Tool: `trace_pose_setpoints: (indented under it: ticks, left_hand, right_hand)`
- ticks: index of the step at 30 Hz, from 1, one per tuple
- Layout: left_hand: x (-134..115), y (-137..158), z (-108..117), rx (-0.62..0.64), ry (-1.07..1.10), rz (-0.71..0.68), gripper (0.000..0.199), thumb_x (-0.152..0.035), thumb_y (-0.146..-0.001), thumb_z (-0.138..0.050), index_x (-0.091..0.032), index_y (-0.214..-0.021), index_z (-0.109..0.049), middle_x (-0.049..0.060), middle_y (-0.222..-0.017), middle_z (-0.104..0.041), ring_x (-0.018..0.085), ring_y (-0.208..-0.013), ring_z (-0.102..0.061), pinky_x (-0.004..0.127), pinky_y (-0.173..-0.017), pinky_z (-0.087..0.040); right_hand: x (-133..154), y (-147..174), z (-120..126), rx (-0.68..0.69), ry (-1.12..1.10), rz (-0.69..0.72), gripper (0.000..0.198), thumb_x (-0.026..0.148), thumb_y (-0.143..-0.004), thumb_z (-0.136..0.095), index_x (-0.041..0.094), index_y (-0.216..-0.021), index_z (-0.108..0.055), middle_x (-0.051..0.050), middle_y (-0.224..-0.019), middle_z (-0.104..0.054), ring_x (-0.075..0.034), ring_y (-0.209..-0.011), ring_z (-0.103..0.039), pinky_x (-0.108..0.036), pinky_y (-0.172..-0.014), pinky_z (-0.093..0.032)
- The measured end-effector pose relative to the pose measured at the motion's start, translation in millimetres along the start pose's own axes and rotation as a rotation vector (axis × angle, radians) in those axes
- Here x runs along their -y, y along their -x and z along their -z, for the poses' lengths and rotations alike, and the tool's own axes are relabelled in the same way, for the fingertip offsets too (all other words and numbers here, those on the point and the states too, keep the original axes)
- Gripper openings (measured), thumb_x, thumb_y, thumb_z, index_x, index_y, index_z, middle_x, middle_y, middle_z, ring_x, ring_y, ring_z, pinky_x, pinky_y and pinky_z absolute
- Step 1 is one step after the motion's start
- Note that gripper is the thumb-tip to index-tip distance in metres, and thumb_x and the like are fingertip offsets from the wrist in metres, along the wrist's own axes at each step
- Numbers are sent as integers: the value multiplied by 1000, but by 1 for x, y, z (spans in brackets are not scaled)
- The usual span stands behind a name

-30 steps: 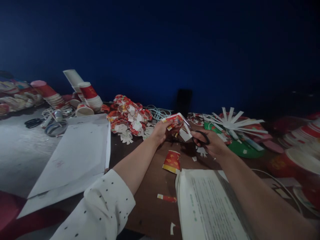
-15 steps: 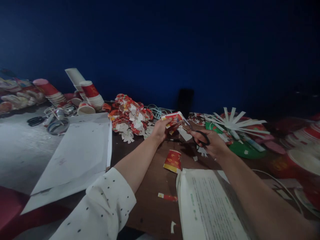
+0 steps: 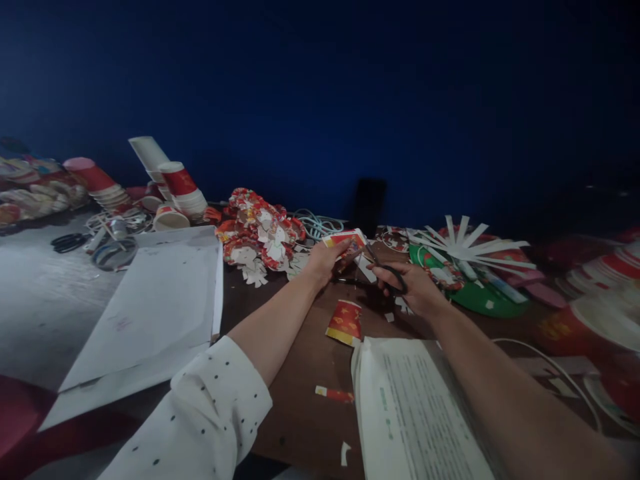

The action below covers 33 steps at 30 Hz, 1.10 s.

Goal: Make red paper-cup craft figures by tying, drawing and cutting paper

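Pinched in my left hand (image 3: 323,261) is a red and gold printed paper piece (image 3: 351,241) with a white edge, held up above the table. My right hand (image 3: 410,283) grips black-handled scissors (image 3: 397,280), whose blades point up and left at the right side of that piece. Below my hands a curved red and gold paper cup piece (image 3: 345,320) lies on the brown table. A heap of red and white paper cut-outs (image 3: 267,230) sits just left of my left hand.
An open printed book (image 3: 415,407) lies in front of me. At left are a white board (image 3: 155,293), stacked paper cups (image 3: 183,187) and other scissors (image 3: 70,242). A fan of white strips (image 3: 465,247) rests on a green disc (image 3: 493,300) at right. Paper scraps (image 3: 345,453) are scattered about.
My right hand with the scissors has shifted slightly left and down along the paper piece's right side. My left hand keeps hold of the piece, nearly unmoved.
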<state>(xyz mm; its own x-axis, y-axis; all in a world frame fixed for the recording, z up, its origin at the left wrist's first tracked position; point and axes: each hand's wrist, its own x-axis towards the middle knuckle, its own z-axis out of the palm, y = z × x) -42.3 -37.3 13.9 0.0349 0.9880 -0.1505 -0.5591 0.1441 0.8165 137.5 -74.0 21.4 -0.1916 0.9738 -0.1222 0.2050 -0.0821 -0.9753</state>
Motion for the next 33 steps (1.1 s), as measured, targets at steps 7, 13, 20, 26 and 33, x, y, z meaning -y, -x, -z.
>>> trace_pose_setpoints:
  ticks: [7,13,20,26,33]
  left_hand:
    - [-2,5,-4,-39,-53,14,16,-24,-68,-76,-13,-75,-66,0,-62,-66,7,-46,-53,19,-46,-41]
    - [-1,5,-2,-13,-33,16,21,-25,-67,-77,-13,-81,-68,3,-69,-68,10,-52,-57,23,-54,-46]
    - [-3,6,-1,-38,-21,22,17,-22,-69,-75,-14,-82,-68,1,-73,-69,10,-61,-61,23,-61,-47]
    - [1,1,1,87,35,5,21,-21,-65,-77,-12,-82,-67,2,-69,-69,12,-61,-62,26,-66,-51]
    - [6,-3,2,132,14,-30,28,-24,-61,-80,-12,-83,-67,2,-76,-70,12,-67,-64,26,-72,-49]
  right_hand:
    - [-4,-1,-3,-72,0,55,38,50,-65,-74,15,-78,-70,1,-58,-57,-9,-48,-47,-22,-44,-36]
    - [-3,-2,-4,-76,18,96,37,51,-65,-74,15,-67,-68,1,-54,-54,-7,-45,-44,-22,-42,-32]
    - [-2,-1,-3,-68,7,53,40,47,-65,-76,15,-89,-74,2,-57,-57,-8,-47,-47,-21,-44,-35]
    - [-2,1,-3,-54,-20,-5,48,46,-62,-78,16,-98,-73,0,-59,-59,-10,-49,-50,-22,-42,-41]
    - [-1,3,-3,-66,-14,5,45,47,-62,-77,17,-96,-73,0,-61,-59,-10,-49,-51,-23,-41,-44]
